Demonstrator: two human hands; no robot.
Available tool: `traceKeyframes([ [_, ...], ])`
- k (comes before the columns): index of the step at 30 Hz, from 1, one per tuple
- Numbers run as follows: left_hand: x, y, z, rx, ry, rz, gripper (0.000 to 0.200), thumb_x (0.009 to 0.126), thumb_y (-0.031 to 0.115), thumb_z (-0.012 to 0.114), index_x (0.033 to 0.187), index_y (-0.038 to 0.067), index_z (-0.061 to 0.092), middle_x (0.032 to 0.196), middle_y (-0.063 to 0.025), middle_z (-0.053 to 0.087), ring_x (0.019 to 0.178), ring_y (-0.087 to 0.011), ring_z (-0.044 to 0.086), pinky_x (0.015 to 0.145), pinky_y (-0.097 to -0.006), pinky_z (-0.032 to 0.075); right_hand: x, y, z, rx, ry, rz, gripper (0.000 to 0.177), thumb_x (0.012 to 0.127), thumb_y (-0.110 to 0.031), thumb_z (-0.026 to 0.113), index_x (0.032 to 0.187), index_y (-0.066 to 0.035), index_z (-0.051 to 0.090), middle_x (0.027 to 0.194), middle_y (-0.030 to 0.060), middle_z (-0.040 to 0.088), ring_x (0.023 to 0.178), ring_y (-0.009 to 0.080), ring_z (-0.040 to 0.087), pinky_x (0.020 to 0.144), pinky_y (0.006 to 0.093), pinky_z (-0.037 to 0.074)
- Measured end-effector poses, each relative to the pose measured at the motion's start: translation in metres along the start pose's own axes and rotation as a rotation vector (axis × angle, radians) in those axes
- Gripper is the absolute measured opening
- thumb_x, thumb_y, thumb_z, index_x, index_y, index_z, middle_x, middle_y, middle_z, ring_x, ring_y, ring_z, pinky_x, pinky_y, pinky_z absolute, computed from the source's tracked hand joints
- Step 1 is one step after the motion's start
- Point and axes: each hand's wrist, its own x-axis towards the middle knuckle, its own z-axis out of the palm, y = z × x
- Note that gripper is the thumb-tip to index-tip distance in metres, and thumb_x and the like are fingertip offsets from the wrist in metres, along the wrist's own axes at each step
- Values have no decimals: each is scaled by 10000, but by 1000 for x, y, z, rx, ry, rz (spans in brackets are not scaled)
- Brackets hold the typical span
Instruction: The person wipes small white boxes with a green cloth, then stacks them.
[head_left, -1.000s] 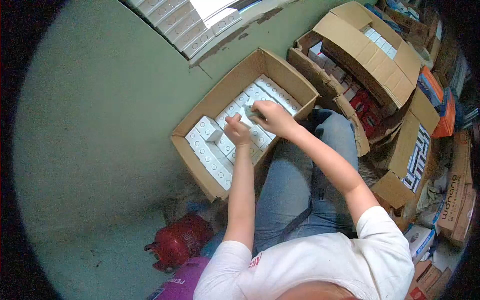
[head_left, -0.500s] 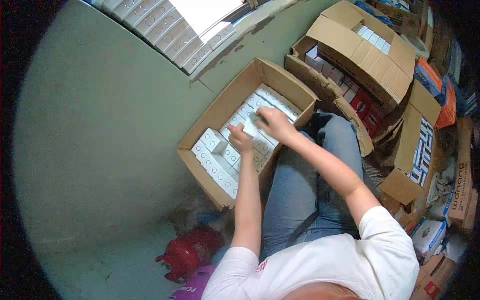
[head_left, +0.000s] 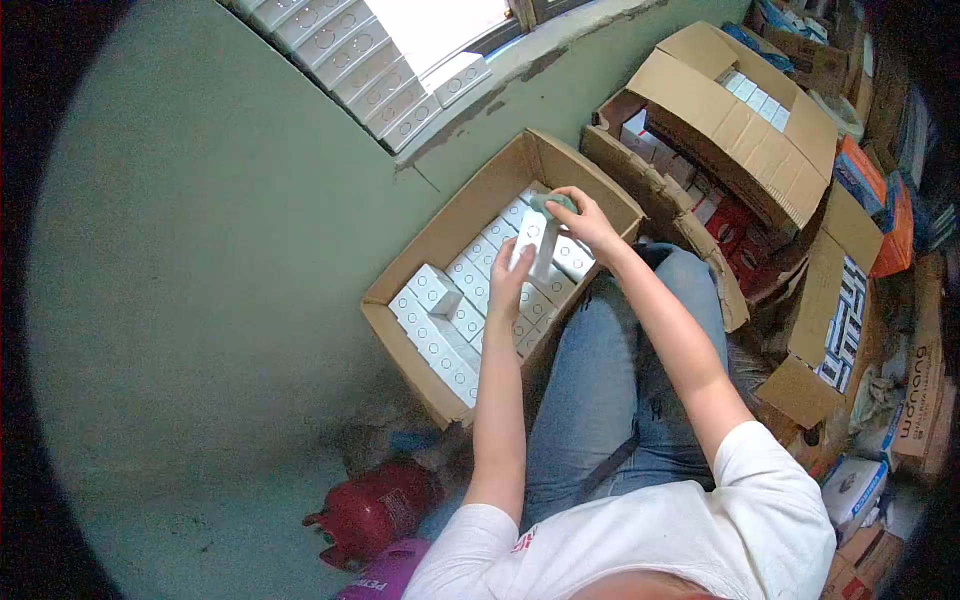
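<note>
An open cardboard carton [head_left: 425, 255] stands on the floor against the green wall, packed with several small white boxes [head_left: 452, 300]. Above it I hold a short stack of white boxes [head_left: 533, 238] lifted out of the rows. My left hand [head_left: 508, 283] grips the stack's lower end. My right hand [head_left: 585, 222] grips its upper end, fingers curled over the top. One white box [head_left: 428, 283] lies tilted on top of the packed layer at the left.
White boxes line the windowsill [head_left: 360, 60] above. To the right stand more open cartons [head_left: 740, 120] with white and red boxes, and a flap-open carton [head_left: 825, 300]. A red object [head_left: 375, 510] lies on the floor by my left elbow. My jeans-clad legs [head_left: 600, 380] are beside the carton.
Both hands have risen from the packed rows, lifting a short stack of white boxes up and toward the carton's far end. The view has shifted slightly.
</note>
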Motion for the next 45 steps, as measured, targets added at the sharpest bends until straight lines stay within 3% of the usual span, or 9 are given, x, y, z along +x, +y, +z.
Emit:
traceKeyframes([
  [5, 10, -30, 1, 272, -216, -72, 402, 856, 143, 652, 1192, -21, 505, 995, -60, 619, 858, -130, 582, 790, -240, 441, -5, -7, 7, -401, -143, -288, 303, 751, -239, 688, 995, -62, 653, 980, 118, 660, 923, 209, 622, 837, 333, 469],
  [9, 4, -15, 6, 168, 23, -13, 241, 878, 89, 510, 1095, 9, 579, 1021, -48, 607, 922, -114, 540, 809, -274, 427, -8, -5, 25, -519, -222, -365, 295, 742, -223, 681, 993, -68, 662, 968, 157, 661, 955, 273, 630, 834, 355, 477],
  [13, 11, -16, -11, -108, 248, -124, 256, 910, 245, 403, 955, 58, 572, 1003, -18, 563, 879, -118, 510, 754, -292, 406, -16, 7, 40, -636, -163, -535, 241, 739, -164, 666, 950, -49, 665, 945, 162, 659, 903, 324, 617, 796, 405, 480],
  [18, 5, -11, -5, 242, 667, 82, 685, 949, 580, 330, 658, 2, 555, 609, -56, 522, 632, -176, 513, 647, -339, 437, -33, 22, 54, -680, 73, -606, 201, 706, -58, 630, 902, -28, 659, 835, 157, 648, 810, 342, 605, 757, 423, 467],
  [21, 4, -10, -2, 310, 809, 143, 683, 955, 560, 343, 669, -26, 546, 634, -58, 528, 634, -182, 512, 652, -333, 441, -69, 19, 73, -589, 123, -689, 196, 720, -56, 630, 912, -37, 659, 861, 151, 652, 801, 334, 600, 768, 408, 470],
  [25, 12, -26, -16, 85, 765, 144, 734, 954, 559, 354, 719, -103, 566, 596, -132, 559, 634, -227, 525, 633, -368, 434, -86, 7, 80, -603, 104, -689, 241, 729, -52, 645, 969, -46, 652, 934, 118, 658, 876, 309, 580, 794, 386, 457],
  [33, 6, -10, -10, 17, 602, 48, 618, 931, 592, 385, 756, 11, 502, 737, -44, 491, 648, -157, 458, 621, -305, 408, -96, 6, 75, -583, 73, -703, 283, 724, -20, 636, 1006, -40, 645, 978, 137, 655, 891, 326, 591, 799, 388, 472],
  [39, 11, -20, -17, 123, 713, 168, 641, 960, 542, 343, 505, 92, 384, 489, 22, 376, 491, -104, 374, 497, -264, 321, -68, 15, 55, -519, 136, -373, 258, 734, -33, 626, 990, -5, 649, 913, 190, 652, 861, 358, 618, 769, 405, 486],
  [45, 5, 1, 0, 72, 659, 132, 641, 954, 561, 336, 509, 101, 380, 495, 22, 391, 507, -107, 389, 493, -257, 317, -86, 7, 54, -595, 66, -542, 248, 751, -59, 619, 992, -7, 645, 921, 188, 654, 856, 364, 618, 761, 409, 489],
])
